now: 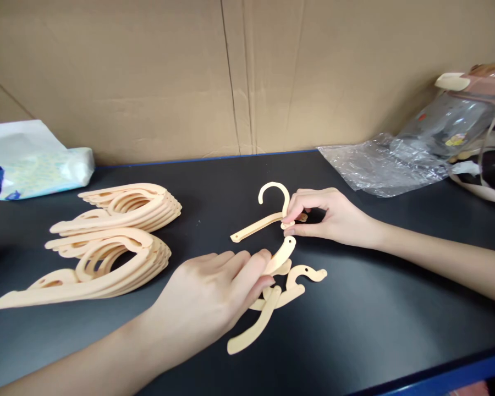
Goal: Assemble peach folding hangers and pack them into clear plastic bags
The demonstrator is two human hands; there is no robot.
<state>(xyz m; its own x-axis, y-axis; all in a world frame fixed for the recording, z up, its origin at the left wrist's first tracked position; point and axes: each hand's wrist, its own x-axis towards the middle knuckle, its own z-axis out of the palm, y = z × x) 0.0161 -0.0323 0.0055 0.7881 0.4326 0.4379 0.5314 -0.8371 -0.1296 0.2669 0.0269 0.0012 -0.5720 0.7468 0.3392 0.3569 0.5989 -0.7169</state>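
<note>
Evidently, stacked hangers (115, 235) crowd close to the left hand (214, 291), while black tabletop (375, 308) opens rightward to a blue edge (470, 369); the left hand's thumb and fingers pinch a curved piece (284, 254); just beyond, the right hand (328, 217) clamps a hook (287, 201) between fingertips.

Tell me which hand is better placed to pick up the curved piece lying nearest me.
Probably your left hand: it is right beside that nearest piece, though it holds another curved piece. Your right hand is farther back, holding the hook piece.
</note>
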